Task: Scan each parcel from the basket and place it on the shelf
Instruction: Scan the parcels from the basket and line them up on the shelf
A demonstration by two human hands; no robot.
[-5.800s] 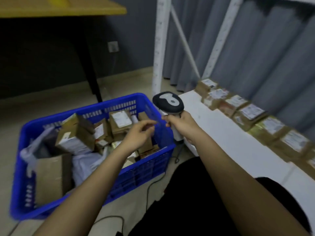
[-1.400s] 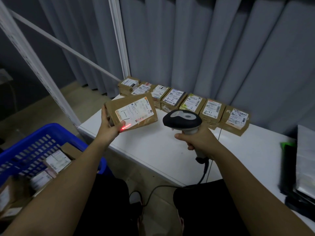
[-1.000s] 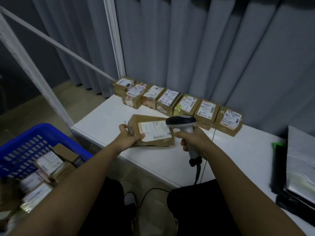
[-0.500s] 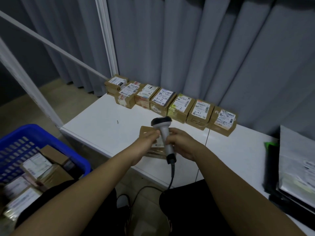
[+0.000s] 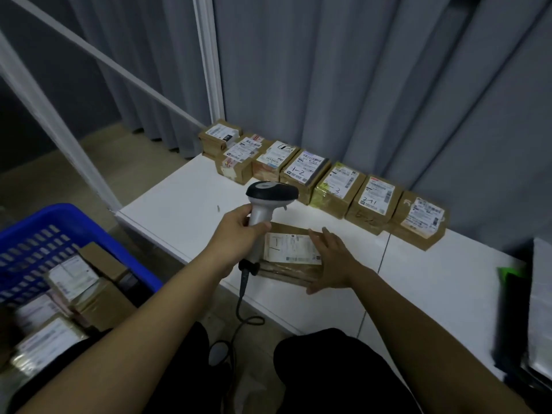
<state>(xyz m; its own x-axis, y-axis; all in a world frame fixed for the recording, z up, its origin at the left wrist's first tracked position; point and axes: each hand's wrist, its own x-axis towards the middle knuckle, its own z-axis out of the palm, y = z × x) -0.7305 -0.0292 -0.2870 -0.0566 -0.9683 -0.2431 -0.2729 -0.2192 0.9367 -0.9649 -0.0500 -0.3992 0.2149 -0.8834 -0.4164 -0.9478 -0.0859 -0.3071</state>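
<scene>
Left hand [image 5: 239, 234] grips the scanner [image 5: 264, 210] by its handle, head upright, cable trailing down off the near edge. Right hand [image 5: 331, 261] lies flat, fingers straight, against the right side of the flat parcel [image 5: 291, 252], which rests label up on the white shelf [image 5: 179, 210]. Row of labelled parcels [image 5: 322, 180] stands along the far edge by the curtain [image 5: 358, 70]. Blue basket [image 5: 59, 222], still holding parcels, sits on the floor at near left.
</scene>
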